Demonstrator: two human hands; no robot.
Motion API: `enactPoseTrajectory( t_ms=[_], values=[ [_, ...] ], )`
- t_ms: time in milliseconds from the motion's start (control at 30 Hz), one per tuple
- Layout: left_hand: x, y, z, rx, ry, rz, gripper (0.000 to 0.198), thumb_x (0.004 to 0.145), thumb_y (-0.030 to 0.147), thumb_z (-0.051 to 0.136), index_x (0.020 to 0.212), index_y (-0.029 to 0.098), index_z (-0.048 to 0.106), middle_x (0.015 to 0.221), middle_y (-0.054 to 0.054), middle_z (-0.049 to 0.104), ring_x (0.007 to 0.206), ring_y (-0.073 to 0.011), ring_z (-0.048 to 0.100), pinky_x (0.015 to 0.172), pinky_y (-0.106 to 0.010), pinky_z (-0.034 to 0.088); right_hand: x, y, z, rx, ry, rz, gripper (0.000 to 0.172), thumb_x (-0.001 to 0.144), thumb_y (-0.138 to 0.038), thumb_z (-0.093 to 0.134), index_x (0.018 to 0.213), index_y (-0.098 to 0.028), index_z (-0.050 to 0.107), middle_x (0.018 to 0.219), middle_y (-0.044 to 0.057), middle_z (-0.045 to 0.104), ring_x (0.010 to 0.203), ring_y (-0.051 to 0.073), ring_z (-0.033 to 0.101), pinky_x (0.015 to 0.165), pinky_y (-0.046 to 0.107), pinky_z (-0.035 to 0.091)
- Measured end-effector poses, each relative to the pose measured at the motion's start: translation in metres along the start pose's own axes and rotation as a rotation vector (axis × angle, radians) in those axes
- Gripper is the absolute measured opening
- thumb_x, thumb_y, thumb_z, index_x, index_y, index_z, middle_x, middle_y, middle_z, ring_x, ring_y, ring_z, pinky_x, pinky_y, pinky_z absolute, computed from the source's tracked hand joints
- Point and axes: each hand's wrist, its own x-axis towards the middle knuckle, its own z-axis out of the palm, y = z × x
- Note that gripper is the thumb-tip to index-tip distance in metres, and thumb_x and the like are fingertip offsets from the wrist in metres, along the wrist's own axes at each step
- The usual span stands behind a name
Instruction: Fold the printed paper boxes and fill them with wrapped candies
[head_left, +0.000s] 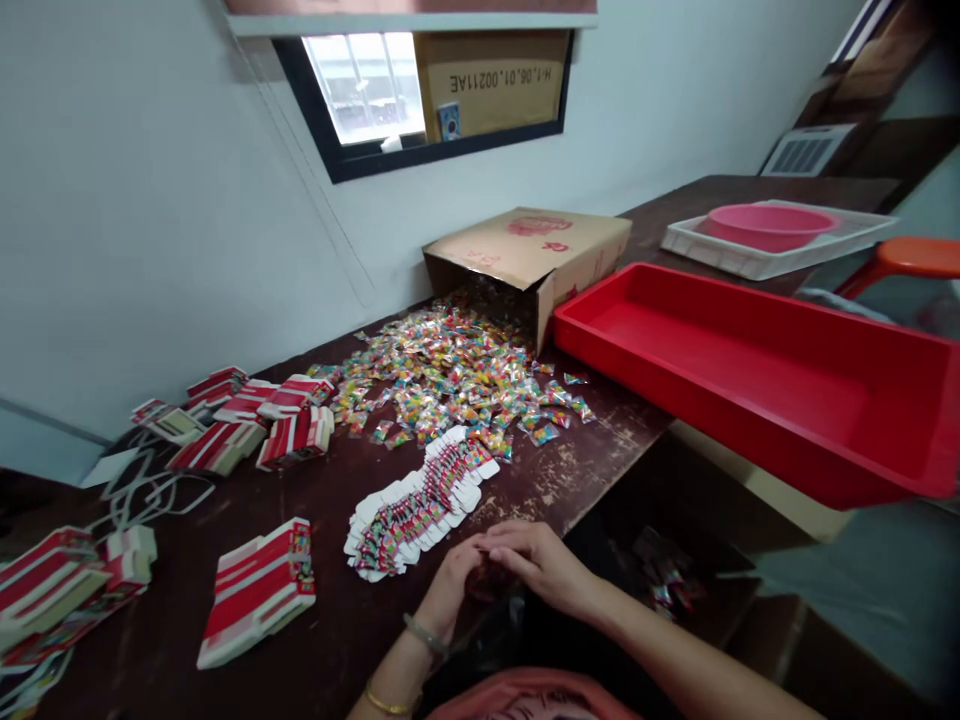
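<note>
From my feed: both hands meet low at the near edge of the bench [577,478], fingers bent and cupped together. Left hand [452,578] curls in; right hand [541,558] arches over to touch it. Something dark and reddish shows in shadow beneath them; I can't tell what it is, or whether either hand grips it.

Nearest the hands, just beyond, lies a curving row of flattened boxes [420,510]: thin card, overlapping like shingles, white flaps along both sides, colourful print down the middle. Its far end touches a loose heap of candy packets [450,375], small, shiny, crinkly clear plastic with bright bits inside. Heap spills from the mouth of a brown cardboard carton [532,243] on its side, red print on top.

Left: a neat slanted stack of red-and-white card [259,590], square-edged; more bundles [295,437] behind, near tangled pale string [169,490]. Right: deep red tray [750,345], smooth, rectangular, overhanging the bench. Bench top dark brown, finish scuffed to pale patches near the edge.
</note>
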Motion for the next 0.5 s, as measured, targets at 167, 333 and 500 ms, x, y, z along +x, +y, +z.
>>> enactPoseTrajectory(
  t_ms=[167,333,500],
  values=[
    [-0.003,-0.002,0.01,-0.025,-0.117,-0.027,0.05,0.081,0.042,0.057,0.125,0.017,0.055,0.111,-0.01,0.061,0.096,-0.0239,0.054,0.063,-0.028,0.048,0.003,0.023,-0.011,0.196,0.092,0.236,0.03,0.077,-0.044,0.068,0.086,-0.016,0.076,0.084,0.005,0.07,0.076,0.018,0.063,0.069,0.027,0.049],
    [-0.005,-0.009,0.011,0.069,-0.149,-0.077,0.054,0.08,0.04,0.063,0.128,0.019,0.052,0.11,-0.009,0.06,0.093,-0.021,0.054,0.063,-0.026,0.049,-0.004,0.043,-0.011,0.403,0.078,0.447,0.041,0.064,-0.047,0.077,0.089,-0.014,0.075,0.076,0.004,0.071,0.064,0.015,0.063,0.062,0.027,0.051],
    [-0.001,-0.008,0.009,0.005,-0.17,-0.121,0.056,0.078,0.038,0.067,0.128,0.02,0.05,0.106,-0.008,0.06,0.082,-0.0177,0.058,0.058,-0.025,0.049,-0.015,0.041,-0.009,0.197,0.16,0.242,0.029,0.077,-0.043,0.069,0.087,-0.017,0.076,0.088,0.006,0.07,0.081,0.017,0.063,0.075,0.03,0.05]
  ],
)
